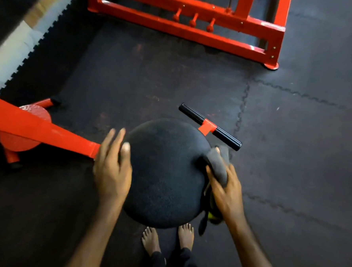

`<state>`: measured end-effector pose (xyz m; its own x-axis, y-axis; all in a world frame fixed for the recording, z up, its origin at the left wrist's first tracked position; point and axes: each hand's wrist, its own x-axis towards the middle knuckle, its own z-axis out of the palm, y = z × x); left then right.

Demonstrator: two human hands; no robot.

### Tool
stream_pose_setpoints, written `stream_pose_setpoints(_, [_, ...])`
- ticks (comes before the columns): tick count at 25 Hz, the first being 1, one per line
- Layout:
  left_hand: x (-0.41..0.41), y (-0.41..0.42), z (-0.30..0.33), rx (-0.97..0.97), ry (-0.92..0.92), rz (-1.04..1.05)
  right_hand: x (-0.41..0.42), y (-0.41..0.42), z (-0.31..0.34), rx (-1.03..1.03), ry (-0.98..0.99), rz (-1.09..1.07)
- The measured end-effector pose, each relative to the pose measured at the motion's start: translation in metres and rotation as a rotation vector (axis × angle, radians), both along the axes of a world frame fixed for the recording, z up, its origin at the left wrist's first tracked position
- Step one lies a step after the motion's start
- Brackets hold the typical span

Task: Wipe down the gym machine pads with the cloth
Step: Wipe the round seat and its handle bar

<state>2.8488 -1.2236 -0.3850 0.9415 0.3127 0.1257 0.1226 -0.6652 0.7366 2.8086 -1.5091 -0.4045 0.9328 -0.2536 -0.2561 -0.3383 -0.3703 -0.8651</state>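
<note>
Head view shows the left hand (112, 168) with fingers spread, bracing the round black pad (164, 174) at its left edge, seemingly to steady it, while the right hand (224, 190) pinches the grey cloth (218, 165) against its right rim

Far red frame (186, 20): upper part cut off by the far edge.
Left red arm (37, 128): cut off at the left edge.
Cloth (218, 167): lower part hidden under the right hand (226, 190).
Yellow-black item (213, 217): blurred, largely hidden behind the round pad (164, 174); kind not determinable.
Left hand (112, 166): blurred.
</note>
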Motion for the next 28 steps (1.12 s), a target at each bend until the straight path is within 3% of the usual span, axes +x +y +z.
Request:
stream_pose_setpoints(3, [-0.085,-0.014,-0.033,-0.436,0.3,0.382,-0.04,0.005,0.002,0.047,0.031,-0.033])
stream_pose_setpoints(5, [-0.091,-0.032,-0.044,-0.574,0.277,0.471,-0.001,0.001,-0.006,0.008,0.006,0.001])
stream_pose_setpoints(9, [-0.084,-0.033,-0.066,-0.557,0.146,0.485,0.087,-0.004,-0.009,-0.117,0.025,0.094])
stream_pose_setpoints(14, [-0.068,-0.024,-0.052,-0.554,0.131,0.425,-0.002,0.009,0.003,0.021,0.107,-0.096])
stream_pose_setpoints(17, [-0.05,-0.004,-0.059,-0.507,0.189,0.345,0.038,0.001,0.004,0.085,0.144,-0.085])
stream_pose_setpoints(23, [-0.039,0.01,-0.067,-0.515,0.17,0.232,0.169,0.02,0.028,-0.226,0.351,0.353])
stream_pose_setpoints(28, [-0.037,0.01,-0.068,-0.511,0.128,0.224,0.232,0.092,0.041,-0.418,0.388,0.778])
